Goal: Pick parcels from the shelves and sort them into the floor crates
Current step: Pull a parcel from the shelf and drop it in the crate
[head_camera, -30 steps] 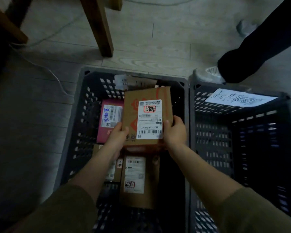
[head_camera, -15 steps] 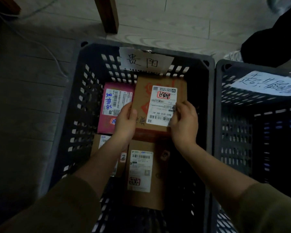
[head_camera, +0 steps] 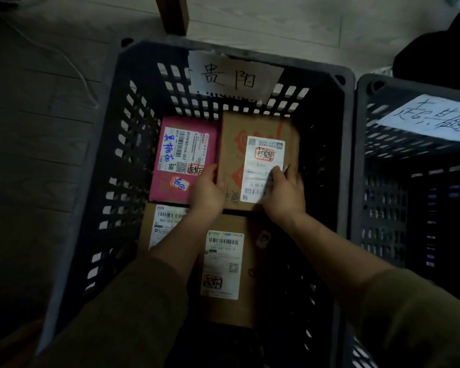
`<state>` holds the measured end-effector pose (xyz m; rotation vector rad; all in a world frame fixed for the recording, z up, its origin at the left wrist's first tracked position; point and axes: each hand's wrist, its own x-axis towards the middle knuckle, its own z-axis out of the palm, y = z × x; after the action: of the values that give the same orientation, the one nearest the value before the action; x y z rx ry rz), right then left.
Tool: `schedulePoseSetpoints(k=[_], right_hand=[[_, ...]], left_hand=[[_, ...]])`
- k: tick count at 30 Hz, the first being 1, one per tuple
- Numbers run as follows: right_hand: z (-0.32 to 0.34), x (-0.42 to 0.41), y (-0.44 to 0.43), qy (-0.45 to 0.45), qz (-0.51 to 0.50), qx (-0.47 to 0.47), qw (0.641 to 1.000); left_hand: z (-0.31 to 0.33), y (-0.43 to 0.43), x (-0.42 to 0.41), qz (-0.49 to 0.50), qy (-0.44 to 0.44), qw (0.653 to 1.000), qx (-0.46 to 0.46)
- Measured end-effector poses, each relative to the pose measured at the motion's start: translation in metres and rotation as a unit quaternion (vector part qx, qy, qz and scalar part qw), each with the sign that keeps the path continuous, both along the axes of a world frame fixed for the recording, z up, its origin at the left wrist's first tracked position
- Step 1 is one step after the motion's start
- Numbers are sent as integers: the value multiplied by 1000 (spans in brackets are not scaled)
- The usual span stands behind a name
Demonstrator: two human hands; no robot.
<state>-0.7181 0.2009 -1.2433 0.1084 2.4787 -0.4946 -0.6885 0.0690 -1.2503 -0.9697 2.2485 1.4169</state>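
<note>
1 pkg [head_camera: 250, 134] betw. L-hand [head_camera: 206, 191], R-hand [head_camera: 284, 193]

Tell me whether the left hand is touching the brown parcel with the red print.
Touching. The head view shows the left hand gripping the near left corner of the brown parcel, with no gap between them.

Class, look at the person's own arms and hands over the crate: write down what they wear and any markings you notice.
The left hand and right hand are bare: no gloves, no ring or watch visible. The left sleeve and right sleeve are plain olive-green fabric, loose, ending partway up the forearms. No markings show in the dim light.
</note>
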Motion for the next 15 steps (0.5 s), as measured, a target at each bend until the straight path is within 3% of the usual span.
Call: schedulePoseSetpoints(k=[2,5,12,15], right_hand=[[18,-8,4,-52,-49,-54,996],[68,-3,8,-109,-119,-154,975],[225,28,19,-75,-31,-141,987],[293,34,21,-59,0,-181,982]], left_hand=[[15,4,-2,14,-48,998,-38],[62,12,12,51,-75,996,-5],[214,22,75,150,-37,985,80],[274,21,102,194,-11,978,80]])
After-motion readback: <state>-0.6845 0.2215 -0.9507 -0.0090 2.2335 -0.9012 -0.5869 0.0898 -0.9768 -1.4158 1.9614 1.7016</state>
